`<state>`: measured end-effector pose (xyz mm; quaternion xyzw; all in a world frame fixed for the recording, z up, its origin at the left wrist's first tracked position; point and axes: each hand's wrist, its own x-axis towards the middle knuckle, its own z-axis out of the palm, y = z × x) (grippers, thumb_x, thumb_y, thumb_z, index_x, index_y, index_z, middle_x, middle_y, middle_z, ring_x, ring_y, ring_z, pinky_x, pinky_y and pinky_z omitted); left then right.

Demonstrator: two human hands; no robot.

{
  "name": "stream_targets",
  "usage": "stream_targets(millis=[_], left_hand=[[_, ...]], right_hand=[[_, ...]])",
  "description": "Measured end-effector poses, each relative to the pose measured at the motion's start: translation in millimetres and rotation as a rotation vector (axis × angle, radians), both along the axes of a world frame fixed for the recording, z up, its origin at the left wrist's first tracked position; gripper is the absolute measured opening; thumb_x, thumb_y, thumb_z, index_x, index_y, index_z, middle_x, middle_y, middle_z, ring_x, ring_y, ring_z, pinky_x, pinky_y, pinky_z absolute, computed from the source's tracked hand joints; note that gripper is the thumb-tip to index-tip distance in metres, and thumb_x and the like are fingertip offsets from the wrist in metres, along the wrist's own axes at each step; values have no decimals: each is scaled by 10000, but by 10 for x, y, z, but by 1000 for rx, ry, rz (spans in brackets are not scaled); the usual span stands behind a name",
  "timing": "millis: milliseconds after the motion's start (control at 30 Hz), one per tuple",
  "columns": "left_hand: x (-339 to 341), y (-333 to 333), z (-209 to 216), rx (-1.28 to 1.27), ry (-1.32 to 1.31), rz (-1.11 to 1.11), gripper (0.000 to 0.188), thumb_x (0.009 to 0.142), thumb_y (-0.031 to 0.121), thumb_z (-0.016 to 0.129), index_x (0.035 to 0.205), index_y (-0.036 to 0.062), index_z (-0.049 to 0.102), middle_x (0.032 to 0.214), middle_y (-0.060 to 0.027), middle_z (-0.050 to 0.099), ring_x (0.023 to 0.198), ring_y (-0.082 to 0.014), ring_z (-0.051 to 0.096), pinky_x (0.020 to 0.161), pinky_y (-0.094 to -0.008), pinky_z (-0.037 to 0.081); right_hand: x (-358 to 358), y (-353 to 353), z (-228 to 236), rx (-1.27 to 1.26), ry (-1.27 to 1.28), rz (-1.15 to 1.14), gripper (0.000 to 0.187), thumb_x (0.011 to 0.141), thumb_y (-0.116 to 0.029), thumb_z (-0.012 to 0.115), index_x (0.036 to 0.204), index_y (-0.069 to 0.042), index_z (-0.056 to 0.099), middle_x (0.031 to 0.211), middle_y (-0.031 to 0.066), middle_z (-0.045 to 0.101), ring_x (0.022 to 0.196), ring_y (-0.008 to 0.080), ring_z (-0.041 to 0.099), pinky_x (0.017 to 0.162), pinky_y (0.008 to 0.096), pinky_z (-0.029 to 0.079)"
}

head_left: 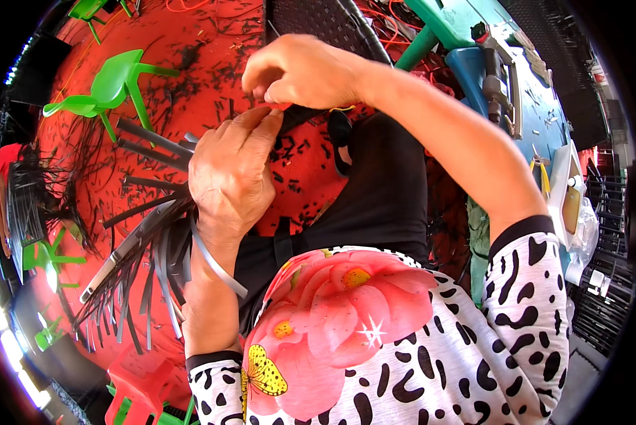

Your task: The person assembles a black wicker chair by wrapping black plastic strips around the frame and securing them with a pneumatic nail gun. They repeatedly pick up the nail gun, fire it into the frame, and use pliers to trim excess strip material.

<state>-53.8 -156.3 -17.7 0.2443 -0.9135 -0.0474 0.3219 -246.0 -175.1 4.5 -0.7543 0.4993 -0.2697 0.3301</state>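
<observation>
My left hand (233,173) is closed over the inner ends of several flat black and grey strips. The loose strips (148,230) fan out to the left and hang down beside my left forearm. Its thumb and fingers press together at the tip, and what they pinch is hidden. Just above it, my right hand (296,71) is curled, thumb and fingertips close together near the left fingertips. Whatever lies between those fingers is too small to make out. Behind the right hand, a black woven panel (316,21) stretches up to the top edge.
Short black scraps litter the red floor (211,32). A green stool (112,85) stands at the upper left and a red stool (137,386) at the lower left. On the right, a bluish table (537,120) carries yellow-handled pliers (542,177) and a white tray (563,191).
</observation>
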Motion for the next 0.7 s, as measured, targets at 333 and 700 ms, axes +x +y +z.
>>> stream_targets(millis=[333, 700], left_hand=[[-37, -34, 25, 72, 99, -65, 280, 685, -60, 596, 950, 9, 657, 883, -129, 669, 808, -313, 641, 656, -382, 474], [-12, -19, 41, 121, 48, -28, 321, 710, -38, 616, 1023, 28, 594, 847, -134, 652, 757, -329, 620, 632, -397, 454]], right_hand=[[100, 551, -447, -1014, 216, -59, 246, 655, -178, 710, 823, -95, 551, 1031, 73, 561, 938, 243, 581, 829, 396, 457], [149, 604, -433, -1099, 197, -133, 98, 672, -143, 657, 728, -89, 597, 1067, 63, 569, 975, 241, 582, 855, 422, 439]])
